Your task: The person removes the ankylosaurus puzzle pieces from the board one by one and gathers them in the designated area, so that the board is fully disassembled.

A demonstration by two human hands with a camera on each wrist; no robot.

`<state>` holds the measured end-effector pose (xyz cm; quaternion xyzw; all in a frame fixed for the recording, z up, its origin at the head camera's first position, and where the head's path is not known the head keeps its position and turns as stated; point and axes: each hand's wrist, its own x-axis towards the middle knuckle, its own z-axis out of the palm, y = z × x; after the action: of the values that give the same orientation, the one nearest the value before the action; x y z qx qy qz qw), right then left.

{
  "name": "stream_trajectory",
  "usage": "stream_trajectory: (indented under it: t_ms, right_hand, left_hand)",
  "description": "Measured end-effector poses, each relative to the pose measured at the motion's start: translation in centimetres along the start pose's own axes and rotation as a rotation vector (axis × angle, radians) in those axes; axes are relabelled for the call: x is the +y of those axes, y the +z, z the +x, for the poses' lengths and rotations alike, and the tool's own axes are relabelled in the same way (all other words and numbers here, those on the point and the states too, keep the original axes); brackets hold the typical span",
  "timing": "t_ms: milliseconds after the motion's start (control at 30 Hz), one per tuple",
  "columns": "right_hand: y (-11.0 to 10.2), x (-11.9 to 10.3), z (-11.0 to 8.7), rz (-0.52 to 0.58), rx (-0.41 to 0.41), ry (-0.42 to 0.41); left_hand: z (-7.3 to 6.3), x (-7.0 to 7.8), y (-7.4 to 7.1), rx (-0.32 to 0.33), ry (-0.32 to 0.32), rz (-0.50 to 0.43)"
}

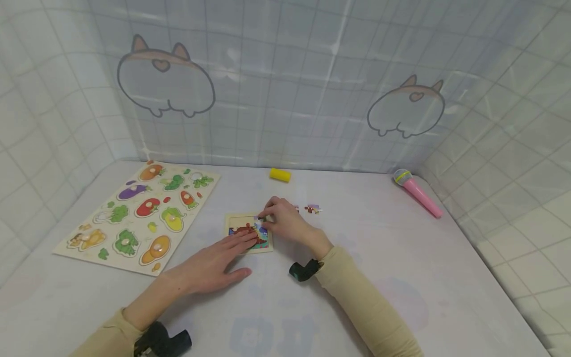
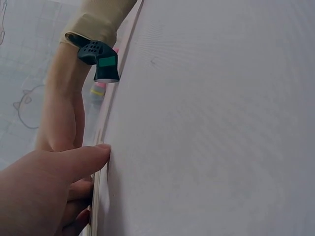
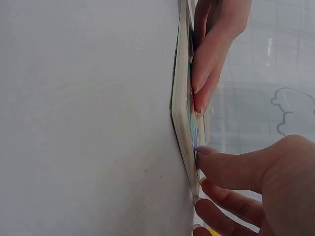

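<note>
Head view: square wooden puzzle tray [image 1: 260, 250] set on smooth pale worktop [image 1: 446, 297]; tray pressed by left hand [image 1: 209, 267], fingers laid straight, thumb spread. Small jigsaw piece [image 1: 263, 218] pinched in grip of right hand [image 1: 290, 221] at tray's far right corner.
Left-wrist view: left thumb held beside thin edge.
Right-wrist view: tray seen edge-on, corner rounded.

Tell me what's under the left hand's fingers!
Under the left hand is part of the small puzzle. Brown and blue picture bits show beside the fingers; the picture right beneath them is covered.
</note>
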<state>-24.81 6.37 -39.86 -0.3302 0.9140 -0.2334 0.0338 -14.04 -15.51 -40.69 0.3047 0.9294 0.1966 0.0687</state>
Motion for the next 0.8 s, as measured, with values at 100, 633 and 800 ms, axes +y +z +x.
stream_trajectory:
  t_ms: [100, 633, 800]
  right_hand:
    - [0.0, -0.03, -0.07, 0.015, -0.001, 0.003]
    - [0.54, -0.03, -0.02, -0.013, 0.028, -0.01]
    - [0.73, 0.09, 0.02, -0.02, 0.029, -0.006]
  left_hand:
    - [0.04, 0.01, 0.0, -0.003, -0.001, 0.002]
    - [0.01, 0.01, 0.08, 0.001, 0.005, 0.0]
    - [-0.01, 0.02, 0.1, 0.003, 0.002, -0.001]
